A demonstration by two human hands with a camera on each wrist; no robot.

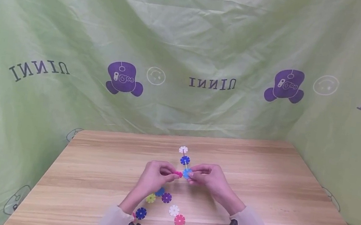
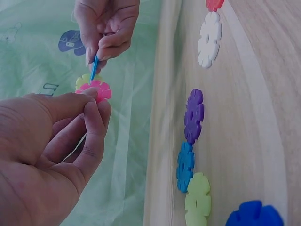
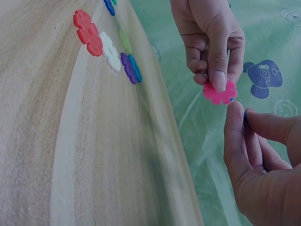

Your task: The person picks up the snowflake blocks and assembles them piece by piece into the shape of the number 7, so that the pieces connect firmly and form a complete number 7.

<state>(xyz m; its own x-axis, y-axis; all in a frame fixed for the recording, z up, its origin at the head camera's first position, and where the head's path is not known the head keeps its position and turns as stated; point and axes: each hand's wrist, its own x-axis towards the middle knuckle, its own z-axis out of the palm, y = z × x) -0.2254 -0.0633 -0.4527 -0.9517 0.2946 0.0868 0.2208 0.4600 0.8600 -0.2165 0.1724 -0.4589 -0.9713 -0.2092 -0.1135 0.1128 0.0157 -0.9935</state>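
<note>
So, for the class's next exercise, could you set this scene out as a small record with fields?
Left hand: pinches a pink notched disc
Right hand: pinches a light blue notched disc
Chain beyond light blue: includes a yellow disc, a dark blue disc and a white end disc
Pink-to-light-blue join: cannot tell
Lying on table: purple disc, loose white disc, coral disc, yellow-green disc, blue disc, loose dark blue disc
Surface: wooden table
Backdrop: green printed cloth
</note>
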